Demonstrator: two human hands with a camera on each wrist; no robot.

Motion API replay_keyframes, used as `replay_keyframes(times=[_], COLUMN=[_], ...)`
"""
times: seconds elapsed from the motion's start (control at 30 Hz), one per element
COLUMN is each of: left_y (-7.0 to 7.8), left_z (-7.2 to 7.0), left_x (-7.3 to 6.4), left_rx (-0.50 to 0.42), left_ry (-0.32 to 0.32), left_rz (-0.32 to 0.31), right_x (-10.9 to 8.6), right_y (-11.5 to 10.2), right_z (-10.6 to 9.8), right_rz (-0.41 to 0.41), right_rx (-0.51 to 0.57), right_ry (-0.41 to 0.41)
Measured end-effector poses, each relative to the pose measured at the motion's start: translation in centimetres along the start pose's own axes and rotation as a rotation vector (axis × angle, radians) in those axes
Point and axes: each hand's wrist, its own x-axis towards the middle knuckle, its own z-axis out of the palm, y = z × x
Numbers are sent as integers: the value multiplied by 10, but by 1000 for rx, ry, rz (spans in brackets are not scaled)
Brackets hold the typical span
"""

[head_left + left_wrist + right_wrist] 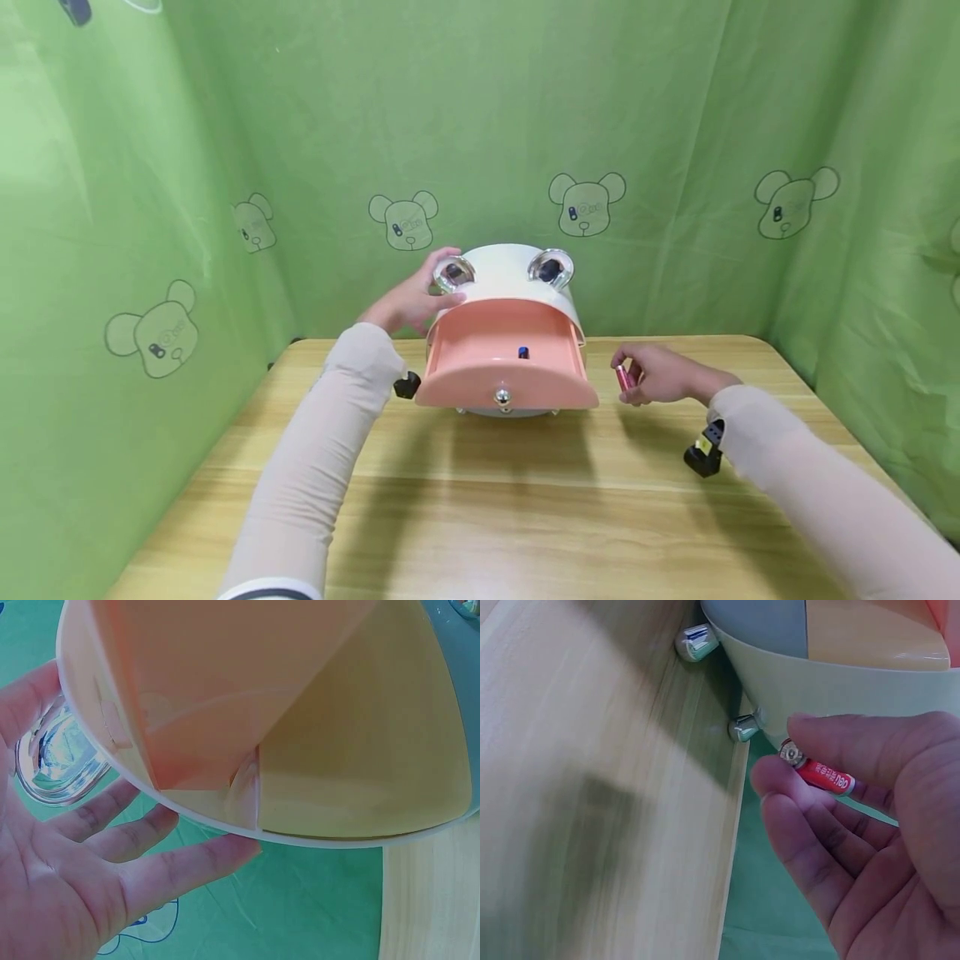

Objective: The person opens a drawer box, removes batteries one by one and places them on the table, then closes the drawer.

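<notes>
Red at its wrapper, a battery (826, 778) is sitting in the right hand (663, 375), thumb and fingers pinching it, to the right of the box (504, 271) and apart from it. Spread fingers of the left hand (416, 298) are resting against the box, apparently steadying it. Its pulled-out drawer (461, 388) is holding a small blue thing (523, 352). Loading seems to be underway; the next move probably calls for lifting the battery over the drawer's side.
</notes>
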Motion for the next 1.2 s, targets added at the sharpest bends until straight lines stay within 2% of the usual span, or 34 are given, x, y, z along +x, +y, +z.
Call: replay_keyframes(times=[0.37, 0.63, 0.87, 1.2], left_y=[1, 1, -2, -1], left_z=[0, 0, 0, 0], left_x=[0, 3, 3, 1], left_rx=[19, -31, 2, 32], left_ry=[-1, -19, -5, 10], left_rz=[-9, -36, -4, 9], right_x=[-1, -2, -3, -4], right_y=[12, 21, 27, 34], right_z=[10, 20, 27, 34], right_rz=[52, 72, 128, 148], right_rx=[32, 32, 55, 86], right_ry=[-3, -8, -26, -35])
